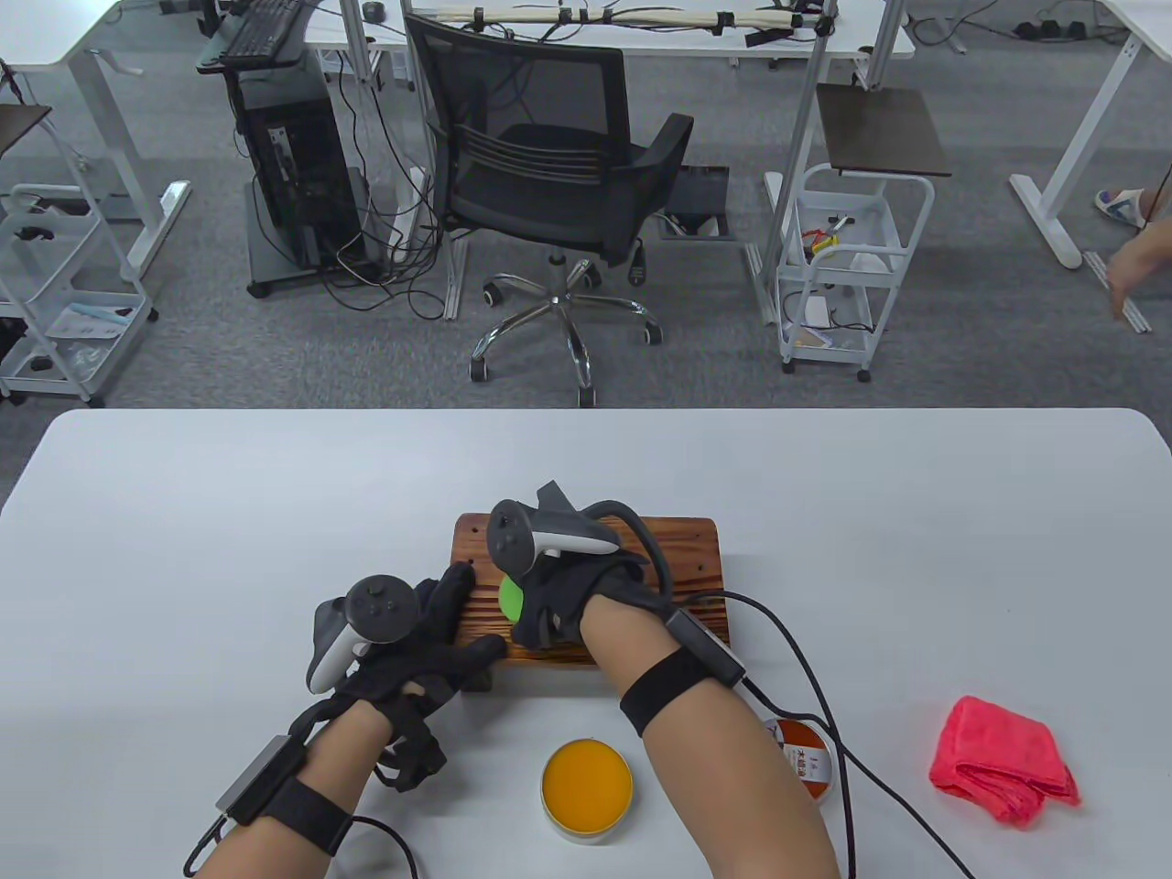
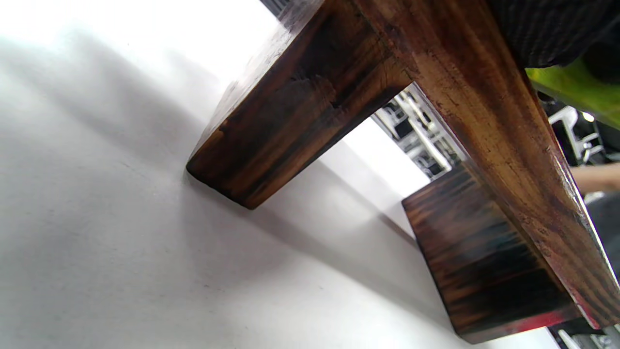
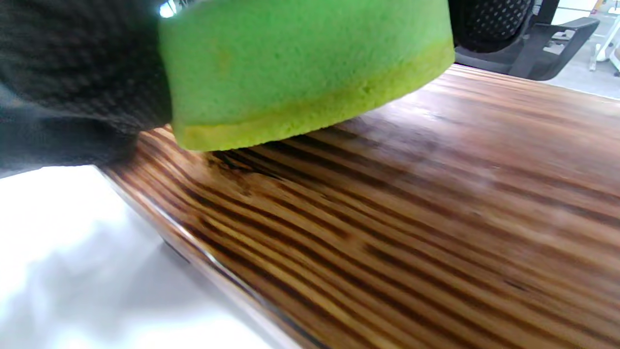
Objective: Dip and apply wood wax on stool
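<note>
A low dark-striped wooden stool (image 1: 682, 558) stands mid-table. My left hand (image 1: 458, 623) holds its left front corner, fingers lying on the top and thumb along the front edge. My right hand (image 1: 540, 609) grips a round green sponge (image 1: 509, 597) and presses it onto the stool's top near the left end. In the right wrist view the sponge (image 3: 300, 68) touches the wood (image 3: 436, 218) with its yellowed lower edge tilted. The left wrist view looks under the stool (image 2: 484, 121) at its legs. An open tin of orange wax (image 1: 586, 789) sits in front of the stool.
The tin's lid (image 1: 806, 755) lies right of the tin, partly under my right forearm. A folded pink cloth (image 1: 1003, 760) lies at the front right. Glove cables trail across the table near the lid. An office chair (image 1: 549, 183) stands beyond the table's far edge.
</note>
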Available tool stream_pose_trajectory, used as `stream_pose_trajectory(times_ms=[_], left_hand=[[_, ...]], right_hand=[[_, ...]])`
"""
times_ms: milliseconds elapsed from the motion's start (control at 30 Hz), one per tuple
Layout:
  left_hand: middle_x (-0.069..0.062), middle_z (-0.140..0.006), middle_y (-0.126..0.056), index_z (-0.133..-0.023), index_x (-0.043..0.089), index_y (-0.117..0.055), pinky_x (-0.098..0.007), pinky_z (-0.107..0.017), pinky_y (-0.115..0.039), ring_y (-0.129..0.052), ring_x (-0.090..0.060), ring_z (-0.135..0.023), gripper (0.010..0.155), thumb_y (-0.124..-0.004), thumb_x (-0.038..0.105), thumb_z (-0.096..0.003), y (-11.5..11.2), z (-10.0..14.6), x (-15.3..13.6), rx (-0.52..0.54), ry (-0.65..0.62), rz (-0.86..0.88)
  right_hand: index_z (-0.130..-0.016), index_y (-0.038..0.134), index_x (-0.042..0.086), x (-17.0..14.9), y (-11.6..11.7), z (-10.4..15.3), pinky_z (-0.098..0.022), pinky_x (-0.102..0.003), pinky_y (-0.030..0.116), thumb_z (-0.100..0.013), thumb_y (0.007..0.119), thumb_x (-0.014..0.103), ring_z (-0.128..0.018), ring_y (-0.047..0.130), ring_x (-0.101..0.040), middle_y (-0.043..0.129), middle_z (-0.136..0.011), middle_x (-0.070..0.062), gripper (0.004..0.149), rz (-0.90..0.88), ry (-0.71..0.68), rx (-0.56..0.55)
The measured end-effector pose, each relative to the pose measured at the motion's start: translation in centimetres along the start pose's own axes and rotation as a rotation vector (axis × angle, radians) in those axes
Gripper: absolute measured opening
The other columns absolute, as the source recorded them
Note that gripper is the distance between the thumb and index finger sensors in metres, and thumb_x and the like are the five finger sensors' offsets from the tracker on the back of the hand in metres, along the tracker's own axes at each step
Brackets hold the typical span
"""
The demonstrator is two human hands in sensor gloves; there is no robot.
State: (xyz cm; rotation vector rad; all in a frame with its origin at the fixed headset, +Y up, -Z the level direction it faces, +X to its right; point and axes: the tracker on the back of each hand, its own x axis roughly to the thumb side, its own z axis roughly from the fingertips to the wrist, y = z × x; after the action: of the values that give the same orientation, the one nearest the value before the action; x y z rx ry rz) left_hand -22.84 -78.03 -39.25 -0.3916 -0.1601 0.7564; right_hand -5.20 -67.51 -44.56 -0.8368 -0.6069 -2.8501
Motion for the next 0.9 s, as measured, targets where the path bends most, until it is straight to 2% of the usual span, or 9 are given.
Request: stream_pose_trajectory(times_ms=[100, 267, 433, 600, 767, 900], left_hand=[[-0.024, -0.123, -0.002, -0.113, 0.042, -0.001, -0.084, -0.065, -0.01, -0.004, -0.059, -0.107, 0.109, -0.077, 0.078, -0.0436, 0.0, 0.0, 0.0, 0.0, -0.001, 0.002], [-0.024, -0.123, -0.002, -0.113, 0.042, -0.001, -0.084, -0.065, -0.011, -0.004, -0.059, -0.107, 0.109, -0.077, 0.078, -0.0436, 0.0, 0.0, 0.0, -0.003, -0.003, 0.002], [-0.024, -0.123, -0.002, -0.113, 0.042, -0.001, -0.084, -0.065, -0.011, -0.004, -0.059, -0.107, 0.109, -0.077, 0.078, -0.0436, 0.0, 0.0, 0.0, -0.004, -0.004, 0.002], [-0.024, -0.123, -0.002, -0.113, 0.042, -0.001, -0.084, -0.065, -0.011, -0.004, -0.059, -0.107, 0.109, -0.077, 0.078, -0.0435, 0.0, 0.0, 0.0, -0.005, -0.004, 0.003], [-0.024, -0.123, -0.002, -0.113, 0.043, -0.001, -0.084, -0.065, -0.011, -0.005, -0.059, -0.107, 0.111, -0.078, 0.079, -0.0423, 0.0, 0.0, 0.0, -0.009, -0.007, -0.003], [-0.024, -0.123, -0.002, -0.113, 0.043, -0.001, -0.084, -0.065, -0.011, -0.004, -0.059, -0.107, 0.11, -0.077, 0.078, -0.0433, 0.0, 0.0, 0.0, -0.011, -0.008, 0.001]], right_hand=[[-0.112, 0.047, 0.028, 0.6, -0.2, 0.3, -0.064, -0.061, 0.065, -0.035, 0.092, 0.066, -0.09, 0.06, -0.052, 0.043, -0.115, -0.021, 0.097, 0.093, -0.038, 0.014], [-0.112, 0.048, 0.027, 0.2, -0.7, -0.6, -0.064, -0.061, 0.064, -0.036, 0.093, 0.065, -0.09, 0.059, -0.053, 0.043, -0.115, -0.021, 0.096, 0.06, 0.011, 0.022], [-0.112, 0.047, 0.027, 1.2, -0.7, -0.6, -0.064, -0.061, 0.065, -0.034, 0.094, 0.065, -0.09, 0.059, -0.053, 0.042, -0.115, -0.02, 0.098, 0.06, -0.06, 0.037], [-0.112, 0.047, 0.027, 1.1, -1.0, -1.5, -0.064, -0.062, 0.064, -0.035, 0.094, 0.064, -0.09, 0.058, -0.053, 0.041, -0.115, -0.021, 0.098, 0.052, -0.004, 0.022], [-0.112, 0.046, 0.028, 1.7, -1.0, -1.5, -0.065, -0.062, 0.063, -0.035, 0.094, 0.063, -0.091, 0.057, -0.053, 0.041, -0.116, -0.02, 0.097, 0.062, -0.064, 0.032], [-0.112, 0.047, 0.028, 1.1, -1.3, -2.0, -0.065, -0.062, 0.063, -0.034, 0.096, 0.062, -0.091, 0.058, -0.053, 0.041, -0.116, -0.02, 0.098, 0.039, -0.031, 0.043]])
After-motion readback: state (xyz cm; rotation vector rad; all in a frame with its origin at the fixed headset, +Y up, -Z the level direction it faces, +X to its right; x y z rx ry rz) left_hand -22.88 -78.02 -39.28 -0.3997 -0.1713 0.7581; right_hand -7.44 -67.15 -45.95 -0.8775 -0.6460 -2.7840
